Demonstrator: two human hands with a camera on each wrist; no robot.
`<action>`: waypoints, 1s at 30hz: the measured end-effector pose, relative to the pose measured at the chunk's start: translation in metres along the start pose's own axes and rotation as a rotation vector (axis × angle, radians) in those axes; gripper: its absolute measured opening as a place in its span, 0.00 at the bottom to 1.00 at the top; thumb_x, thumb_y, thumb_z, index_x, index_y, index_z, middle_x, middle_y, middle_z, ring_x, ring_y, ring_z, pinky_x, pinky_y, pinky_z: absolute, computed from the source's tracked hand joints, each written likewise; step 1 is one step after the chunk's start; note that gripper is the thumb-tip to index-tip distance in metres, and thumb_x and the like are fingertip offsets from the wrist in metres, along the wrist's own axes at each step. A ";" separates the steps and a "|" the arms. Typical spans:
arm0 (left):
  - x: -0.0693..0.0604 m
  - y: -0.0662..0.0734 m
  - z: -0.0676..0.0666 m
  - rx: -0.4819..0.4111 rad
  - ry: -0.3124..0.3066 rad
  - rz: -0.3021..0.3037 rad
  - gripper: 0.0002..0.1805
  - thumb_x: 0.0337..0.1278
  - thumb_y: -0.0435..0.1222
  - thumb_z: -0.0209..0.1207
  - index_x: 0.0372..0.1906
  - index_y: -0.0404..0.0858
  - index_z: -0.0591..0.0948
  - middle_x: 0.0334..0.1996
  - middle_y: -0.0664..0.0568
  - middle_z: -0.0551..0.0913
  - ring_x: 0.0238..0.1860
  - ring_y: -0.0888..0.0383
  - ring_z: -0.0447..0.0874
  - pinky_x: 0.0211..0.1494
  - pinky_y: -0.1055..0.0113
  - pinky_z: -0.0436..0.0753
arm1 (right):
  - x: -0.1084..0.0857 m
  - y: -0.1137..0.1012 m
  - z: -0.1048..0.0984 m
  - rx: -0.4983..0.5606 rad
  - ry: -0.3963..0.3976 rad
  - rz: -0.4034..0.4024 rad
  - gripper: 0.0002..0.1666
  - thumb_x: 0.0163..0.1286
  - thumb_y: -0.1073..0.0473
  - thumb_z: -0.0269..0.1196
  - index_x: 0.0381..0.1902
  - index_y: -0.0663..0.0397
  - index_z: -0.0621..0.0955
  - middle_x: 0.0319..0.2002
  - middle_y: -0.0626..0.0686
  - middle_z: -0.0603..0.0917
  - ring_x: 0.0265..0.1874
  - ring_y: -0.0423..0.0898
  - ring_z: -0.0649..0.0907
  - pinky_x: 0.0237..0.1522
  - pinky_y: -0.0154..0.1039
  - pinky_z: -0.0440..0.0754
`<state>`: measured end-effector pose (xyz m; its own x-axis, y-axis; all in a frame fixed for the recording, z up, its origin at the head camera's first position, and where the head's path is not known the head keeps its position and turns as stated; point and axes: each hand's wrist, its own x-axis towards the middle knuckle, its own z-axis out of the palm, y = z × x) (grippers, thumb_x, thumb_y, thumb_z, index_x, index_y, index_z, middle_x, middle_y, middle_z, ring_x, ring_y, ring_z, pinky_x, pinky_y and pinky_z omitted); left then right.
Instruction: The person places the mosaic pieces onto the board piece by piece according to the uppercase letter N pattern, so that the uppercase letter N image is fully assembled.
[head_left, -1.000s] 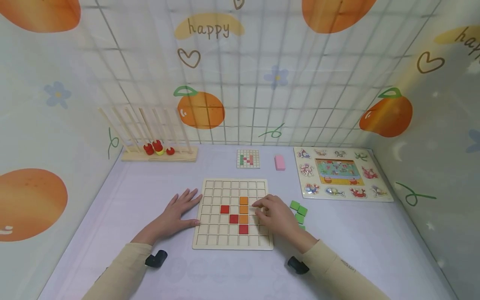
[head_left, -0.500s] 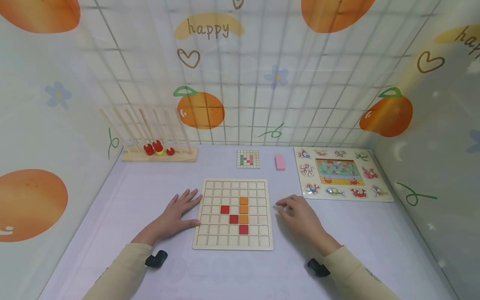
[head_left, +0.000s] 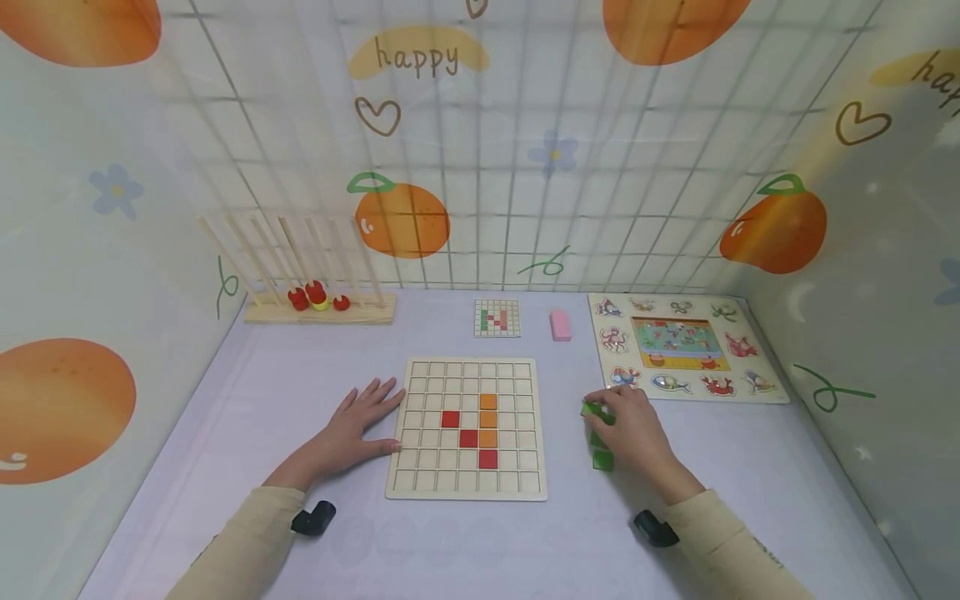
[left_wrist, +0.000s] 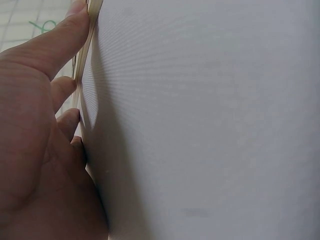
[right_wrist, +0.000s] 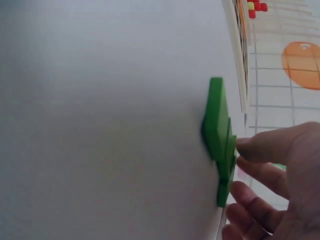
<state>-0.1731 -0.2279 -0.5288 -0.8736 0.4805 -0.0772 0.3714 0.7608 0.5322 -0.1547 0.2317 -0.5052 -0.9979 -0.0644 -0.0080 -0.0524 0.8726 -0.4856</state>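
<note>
A square wooden grid board (head_left: pixel 427 479) lies mid-table, with several orange tiles (head_left: pixel 488 419) in one column and red tiles (head_left: pixel 468 438) running diagonally. My left hand (head_left: pixel 352 425) is spread flat at its left edge, fingertips and thumb touching the rim; the left wrist view shows this hand (left_wrist: pixel 30 125) against the board edge (left_wrist: pixel 86 55). Right of the board, my right hand (head_left: pixel 633 429) reaches over loose green tiles (head_left: pixel 602 460). Its thumb and index finger are parted about the far tile. In the right wrist view, fingertips meet the green tiles (right_wrist: pixel 216 122); a firm pinch is not visible.
Behind the board lie a small pattern card (head_left: pixel 497 318) and a pink block (head_left: pixel 560 325). A rack of wooden rods with red beads (head_left: pixel 318 312) stands back left. A sea-animal puzzle board (head_left: pixel 686 346) lies back right, close to my right hand.
My right hand has moved right, from above the board to the green tiles, and its fingers have come down to them. My left hand and the tiles on the board look unchanged.
</note>
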 end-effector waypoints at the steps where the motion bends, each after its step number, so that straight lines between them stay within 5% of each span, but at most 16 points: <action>1: 0.000 0.000 0.000 0.000 0.002 0.001 0.50 0.57 0.60 0.67 0.80 0.46 0.61 0.82 0.48 0.50 0.82 0.42 0.38 0.80 0.40 0.36 | 0.000 0.001 0.000 -0.002 0.000 -0.001 0.17 0.67 0.56 0.70 0.53 0.51 0.87 0.52 0.58 0.82 0.53 0.58 0.77 0.56 0.59 0.78; 10: -0.001 0.002 0.000 0.004 0.006 -0.003 0.50 0.57 0.59 0.67 0.80 0.46 0.61 0.82 0.47 0.51 0.82 0.42 0.39 0.80 0.39 0.37 | 0.003 -0.008 0.007 -0.002 0.000 -0.022 0.16 0.65 0.58 0.71 0.52 0.51 0.87 0.52 0.56 0.83 0.55 0.58 0.77 0.59 0.59 0.76; 20: 0.000 0.001 0.000 0.005 -0.006 -0.011 0.50 0.57 0.59 0.67 0.80 0.46 0.61 0.82 0.48 0.50 0.82 0.43 0.38 0.80 0.40 0.36 | 0.003 -0.034 0.019 -0.007 -0.003 -0.116 0.15 0.62 0.62 0.73 0.48 0.50 0.89 0.45 0.51 0.85 0.45 0.52 0.79 0.48 0.51 0.78; 30: 0.000 0.000 0.001 0.006 -0.006 -0.006 0.50 0.57 0.60 0.66 0.80 0.46 0.60 0.82 0.48 0.50 0.82 0.43 0.38 0.80 0.40 0.36 | 0.003 -0.036 0.021 -0.003 -0.006 -0.135 0.14 0.60 0.61 0.74 0.45 0.46 0.87 0.40 0.47 0.84 0.41 0.49 0.78 0.45 0.47 0.76</action>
<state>-0.1734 -0.2277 -0.5296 -0.8740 0.4783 -0.0856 0.3677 0.7662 0.5270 -0.1550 0.1903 -0.5062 -0.9815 -0.1841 0.0519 -0.1861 0.8570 -0.4804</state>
